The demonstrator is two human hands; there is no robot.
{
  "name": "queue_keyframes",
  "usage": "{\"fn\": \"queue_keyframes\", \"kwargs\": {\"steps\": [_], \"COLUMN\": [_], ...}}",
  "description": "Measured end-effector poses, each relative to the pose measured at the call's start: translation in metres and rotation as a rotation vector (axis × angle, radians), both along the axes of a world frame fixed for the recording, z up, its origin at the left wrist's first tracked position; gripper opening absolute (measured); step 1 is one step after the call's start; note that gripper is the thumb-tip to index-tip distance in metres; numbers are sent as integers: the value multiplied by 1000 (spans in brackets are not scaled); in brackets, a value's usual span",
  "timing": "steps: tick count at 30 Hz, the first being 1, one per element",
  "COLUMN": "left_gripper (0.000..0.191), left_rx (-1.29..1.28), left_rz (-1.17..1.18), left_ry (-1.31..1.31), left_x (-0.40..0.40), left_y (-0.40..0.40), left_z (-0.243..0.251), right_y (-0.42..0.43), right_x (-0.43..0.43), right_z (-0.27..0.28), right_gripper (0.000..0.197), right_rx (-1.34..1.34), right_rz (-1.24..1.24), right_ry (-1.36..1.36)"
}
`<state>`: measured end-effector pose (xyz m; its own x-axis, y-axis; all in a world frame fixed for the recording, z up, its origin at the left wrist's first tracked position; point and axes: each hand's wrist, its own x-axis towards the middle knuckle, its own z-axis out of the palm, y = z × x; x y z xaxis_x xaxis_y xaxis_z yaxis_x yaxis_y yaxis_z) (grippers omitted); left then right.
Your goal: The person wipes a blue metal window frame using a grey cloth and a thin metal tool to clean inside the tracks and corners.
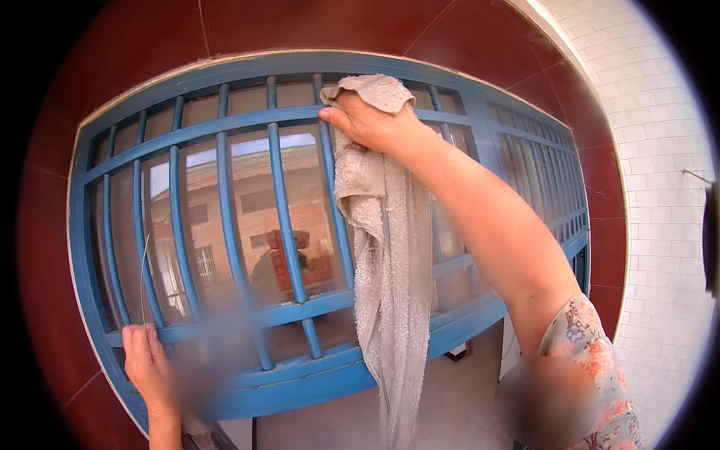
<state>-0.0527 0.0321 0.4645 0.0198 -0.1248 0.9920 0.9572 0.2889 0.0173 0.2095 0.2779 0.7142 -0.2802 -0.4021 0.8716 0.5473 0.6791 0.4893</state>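
My right hand (368,124) presses a beige terry towel (402,270) against the upper crossbar (253,119) of a blue window grille. A fold of the towel lies over my fingers, and its long end hangs down past the lower frame. My thumb rests along the bar at the towel's left edge. Low on the left, my left hand (143,354) is closed around the lower crossbar (332,304) near the frame's corner. A thin wire or stalk (142,275) rises just above those fingers. Whether they hold it too, I cannot tell.
Glass panes (259,197) behind the bars reflect a brick building. A second barred section (534,163) stands to the right. Dark red tiles (337,25) surround the frame, beside a white tiled wall (658,236). Below the bottom rail (292,394) a pale floor (467,405) shows.
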Motion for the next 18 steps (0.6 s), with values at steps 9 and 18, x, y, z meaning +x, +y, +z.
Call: {"fn": "queue_keyframes", "kwargs": {"steps": [9, 18], "left_gripper": [6, 6], "left_rx": [-30, -45], "left_rz": [10, -20], "left_ry": [38, 54], "left_x": [-4, -7], "left_y": [-1, 0], "left_z": [1, 1], "right_y": [2, 46], "right_x": [7, 35], "right_z": [6, -50], "right_gripper": [46, 25], "right_rx": [-70, 153], "right_rz": [-110, 206], "right_ry": [-67, 98]}}
